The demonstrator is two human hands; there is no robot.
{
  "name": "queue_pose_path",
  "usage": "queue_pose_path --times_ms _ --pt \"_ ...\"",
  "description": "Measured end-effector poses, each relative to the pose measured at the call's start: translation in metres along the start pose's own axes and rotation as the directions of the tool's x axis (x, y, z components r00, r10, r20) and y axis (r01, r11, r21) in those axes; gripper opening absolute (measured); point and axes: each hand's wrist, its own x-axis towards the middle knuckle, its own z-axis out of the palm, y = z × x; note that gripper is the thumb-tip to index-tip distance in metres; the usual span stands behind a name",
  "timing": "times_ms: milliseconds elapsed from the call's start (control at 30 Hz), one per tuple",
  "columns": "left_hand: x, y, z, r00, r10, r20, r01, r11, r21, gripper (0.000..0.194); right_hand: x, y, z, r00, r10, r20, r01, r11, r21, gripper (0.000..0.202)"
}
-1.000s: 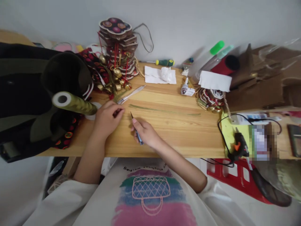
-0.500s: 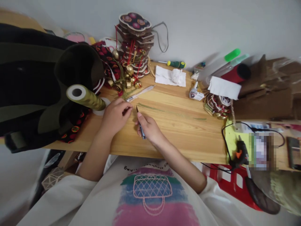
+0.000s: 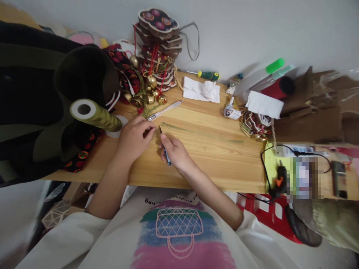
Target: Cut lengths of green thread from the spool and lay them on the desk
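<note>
My right hand is wrapped round a slim pointed tool with a bluish handle and a dark tip; it looks like thread snips, though the fingers hide much of it. The tip points away from me. Just left of it my left hand is closed in a pinch, and what lies between thumb and forefinger is too small to make out. Beside that hand stands a tilted spool of olive-green cord. Beyond both hands lie a clear-barrelled pen and thin green strands on the wooden table.
Patterned ornaments with golden bells are stacked at the back. A screwdriver, a white tissue and a glue bottle lie right of them. A hot glue gun rests at the right; a dark bag fills the left.
The view has shifted slightly, so everything sits a little further left. Both hands keep nearly the same pose, and the tool stays in my right hand.
</note>
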Motion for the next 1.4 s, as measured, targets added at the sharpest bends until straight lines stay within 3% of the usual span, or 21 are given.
queue_pose_path --times_ms 600,1400 --pt "-0.0005 -0.0001 -0.0004 1.0 0.002 -0.013 -0.002 1.0 -0.002 0.018 -0.0003 -0.0062 0.0008 0.997 0.073 -0.003 -0.073 0.997 0.007 0.038" --pt "-0.0003 -0.0009 0.0021 0.999 0.012 -0.042 -0.012 1.0 0.016 0.016 0.0022 -0.003 0.0005 1.0 0.025 0.004 -0.025 0.999 -0.047 0.038"
